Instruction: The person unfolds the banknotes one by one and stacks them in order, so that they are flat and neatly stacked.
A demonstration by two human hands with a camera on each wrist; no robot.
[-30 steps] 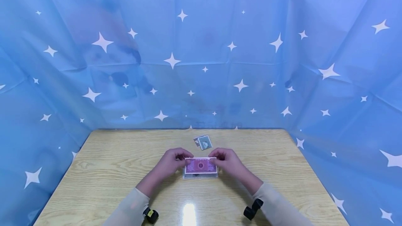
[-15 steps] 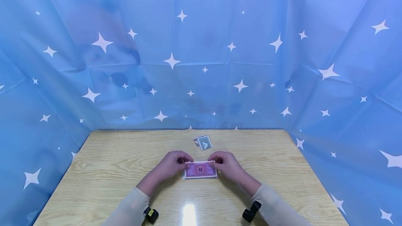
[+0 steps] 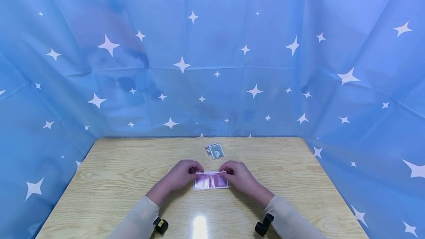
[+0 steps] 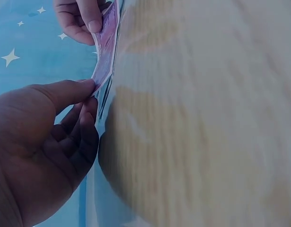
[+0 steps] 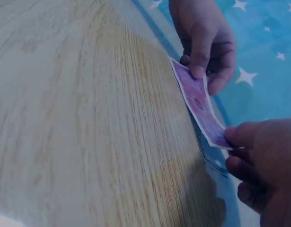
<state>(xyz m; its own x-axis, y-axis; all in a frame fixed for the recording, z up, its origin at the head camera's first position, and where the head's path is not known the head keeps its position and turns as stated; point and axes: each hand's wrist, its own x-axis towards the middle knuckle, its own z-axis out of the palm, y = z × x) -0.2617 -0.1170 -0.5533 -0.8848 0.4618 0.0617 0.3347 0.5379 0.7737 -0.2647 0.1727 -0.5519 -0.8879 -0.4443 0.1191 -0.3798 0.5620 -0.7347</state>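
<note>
A purple-pink printed slip [image 3: 211, 181] with a white border, patterned like a banknote, is stretched between both hands at the middle of the table. My left hand [image 3: 180, 174] pinches its left end, thumb on top and fingers beneath. At the other end my right hand [image 3: 244, 176] pinches it the same way. In the right wrist view the slip [image 5: 197, 99] bows slightly between the thumbs. Below it, close to the tabletop, shows the thin dark edge of a flat sheet [image 4: 105, 100], mostly hidden by the slip in the head view. Glare whitens the slip's middle.
Two small picture cards [image 3: 216, 151] lie overlapping just beyond the hands. The wood-grain table [image 3: 126, 165] ends at a blue star-patterned curtain [image 3: 212, 47] behind and at both sides. A bright light reflection [image 3: 200, 226] shows on the table near the front.
Both hands have brought the slip slightly down and nearer, so it now covers the greyish sheet that showed below its front edge. Glare has appeared on it. The two small cards stay put.
</note>
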